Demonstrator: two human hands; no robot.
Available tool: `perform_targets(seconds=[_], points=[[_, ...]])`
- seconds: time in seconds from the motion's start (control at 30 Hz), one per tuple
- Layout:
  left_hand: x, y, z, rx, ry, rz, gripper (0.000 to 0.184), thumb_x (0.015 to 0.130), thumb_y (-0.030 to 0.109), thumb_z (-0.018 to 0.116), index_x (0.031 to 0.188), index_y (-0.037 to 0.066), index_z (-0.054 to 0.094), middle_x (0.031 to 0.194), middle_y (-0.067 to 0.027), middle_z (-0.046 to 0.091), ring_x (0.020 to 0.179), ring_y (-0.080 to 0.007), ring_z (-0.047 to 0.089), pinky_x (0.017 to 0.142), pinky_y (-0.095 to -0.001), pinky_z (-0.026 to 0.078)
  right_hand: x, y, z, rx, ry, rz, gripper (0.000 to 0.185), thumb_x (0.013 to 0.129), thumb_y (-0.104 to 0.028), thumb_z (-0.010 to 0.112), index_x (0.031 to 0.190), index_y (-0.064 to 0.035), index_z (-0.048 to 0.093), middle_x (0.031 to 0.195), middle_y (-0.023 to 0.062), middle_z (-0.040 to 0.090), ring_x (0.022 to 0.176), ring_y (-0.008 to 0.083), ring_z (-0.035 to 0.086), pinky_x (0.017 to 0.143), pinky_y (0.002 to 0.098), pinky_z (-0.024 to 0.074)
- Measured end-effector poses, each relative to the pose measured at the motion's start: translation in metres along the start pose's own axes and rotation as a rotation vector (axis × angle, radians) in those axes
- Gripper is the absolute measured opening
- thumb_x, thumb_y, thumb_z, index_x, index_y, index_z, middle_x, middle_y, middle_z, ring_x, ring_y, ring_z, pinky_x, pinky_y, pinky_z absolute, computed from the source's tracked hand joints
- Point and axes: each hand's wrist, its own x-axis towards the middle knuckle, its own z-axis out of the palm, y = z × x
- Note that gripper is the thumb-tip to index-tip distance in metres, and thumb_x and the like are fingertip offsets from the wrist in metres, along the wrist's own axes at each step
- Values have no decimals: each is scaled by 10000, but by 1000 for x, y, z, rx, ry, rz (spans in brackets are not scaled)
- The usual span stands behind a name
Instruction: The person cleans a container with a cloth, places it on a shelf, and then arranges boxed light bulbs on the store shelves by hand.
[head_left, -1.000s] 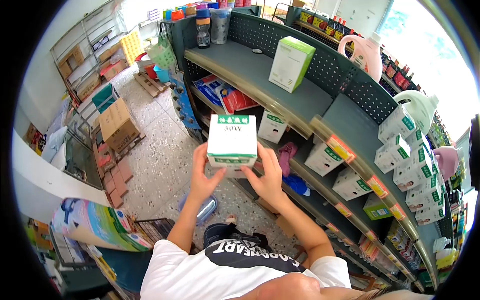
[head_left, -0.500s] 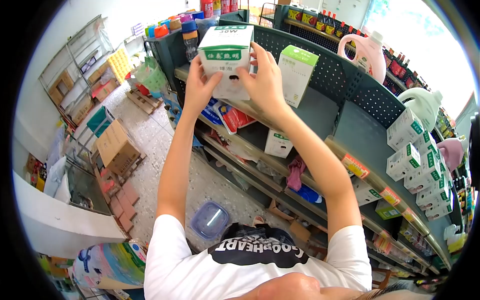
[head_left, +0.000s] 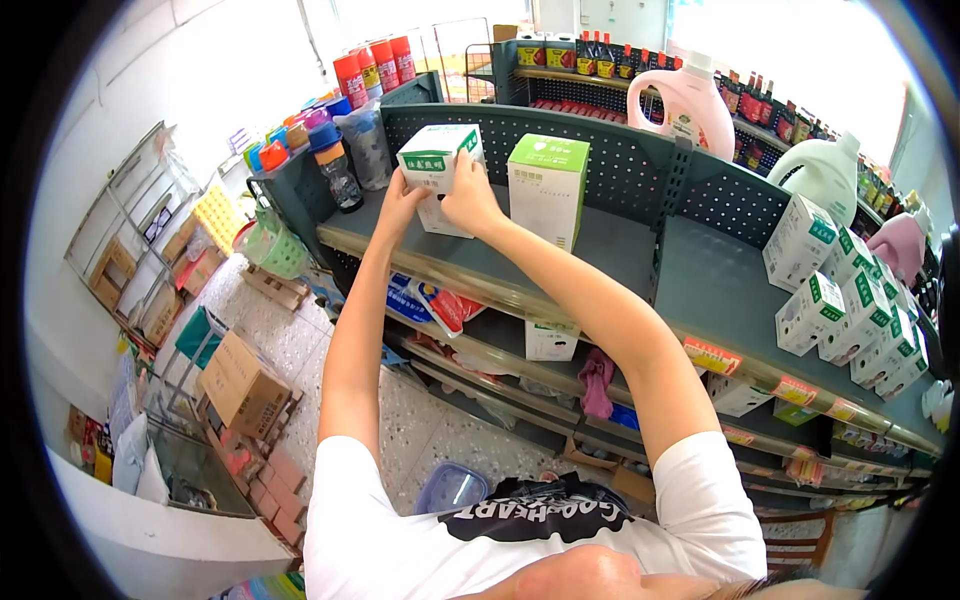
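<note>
A white-and-green light bulb box [head_left: 428,160] stands upright at the left end of the grey top shelf [head_left: 612,245]. My left hand [head_left: 400,208] grips its left side, fingers closed against the cardboard. On its right front edge, my right hand [head_left: 470,200] is closed too, with the thumb on the front face. Just to the right is a taller white box with a lime-green top [head_left: 548,190], apart from my hands. Whether the held box's base rests fully on the shelf is partly hidden by my hands.
More light bulb boxes [head_left: 810,315] are grouped on the right shelf. Large detergent jugs [head_left: 690,105] stand along the divider. Left of my hands are a blue-capped bottle [head_left: 335,170] and red spray cans [head_left: 380,65]. A plastic tub [head_left: 452,487] lies on the floor.
Both hands have carried the light bulb box forward and away from me, down to the shelf beside the green-topped box. The camera view has shifted as well.
</note>
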Motion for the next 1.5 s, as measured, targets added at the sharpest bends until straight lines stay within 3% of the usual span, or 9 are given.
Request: perform_targets(seconds=[0.27,0.4,0.53,0.67,0.83,1.0,1.13,1.27,1.5], points=[[12,-11,0,-88,-23,-39,493,857,20,576,1334,40,452,1232,-78,585,1129,-193,560,965,-335,430,0,8,-5,49,-35,21,808,772,-33,594,1452,114,184,1377,353,369,1260,488,432,1048,452,393],[0,-6,11,-90,60,32,575,863,-26,546,1415,35,395,1391,-98,482,1234,-225,498,1029,-340,391,-13,-8,-30,30,-11,-109,672,783,-1,547,1404,109,315,1394,349,391,1318,464,393,1093,437,358],[-21,-2,32,589,537,486,604,796,3,597,1371,-16,413,1357,-196,450,1264,-337,447,1092,-412,334,-2,-24,-89,-153,87,-358,457,796,-23,532,1245,60,537,1320,280,499,1294,395,445,1106,432,353],[-64,52,85,641,373,689,511,776,7,597,1272,-16,478,1291,-194,478,1217,-357,462,1068,-417,343,18,-11,-161,-423,171,-287,367,806,-140,624,1139,12,630,1205,214,590,1192,356,525,1044,424,399],[-87,58,134,506,45,524,594,818,70,635,1360,-28,411,1326,-215,471,1251,-365,462,1060,-404,369,-17,18,-199,-396,118,14,541,832,-239,652,1287,26,525,1250,281,550,1203,395,528,1039,421,412],[-80,18,150,338,67,288,670,846,81,631,1425,-53,320,1385,-255,425,1303,-376,425,1084,-428,345,-57,18,-213,-288,12,150,580,859,-269,649,1323,39,487,1300,288,528,1214,394,522,1052,418,402],[-103,39,153,439,124,282,692,860,72,640,1457,-24,303,1459,-235,386,1352,-352,399,1122,-431,323,-89,-14,-231,-167,-8,135,545,870,-225,647,1320,39,491,1298,267,539,1181,330,566,988,400,460],[-154,70,168,362,68,432,560,852,57,612,1365,-30,406,1336,-204,464,1252,-331,452,1079,-415,344,-143,-38,-258,-189,53,3,428,897,-77,616,1310,-25,518,1288,150,566,1146,274,601,920,355,511],[-234,73,228,-131,-186,310,393,889,-33,562,1273,-4,482,1285,-113,517,1243,-217,506,1080,-372,384,-272,-54,-309,-357,267,-54,336,851,31,609,1184,-17,609,1232,135,598,1049,272,618,893,348,490]])
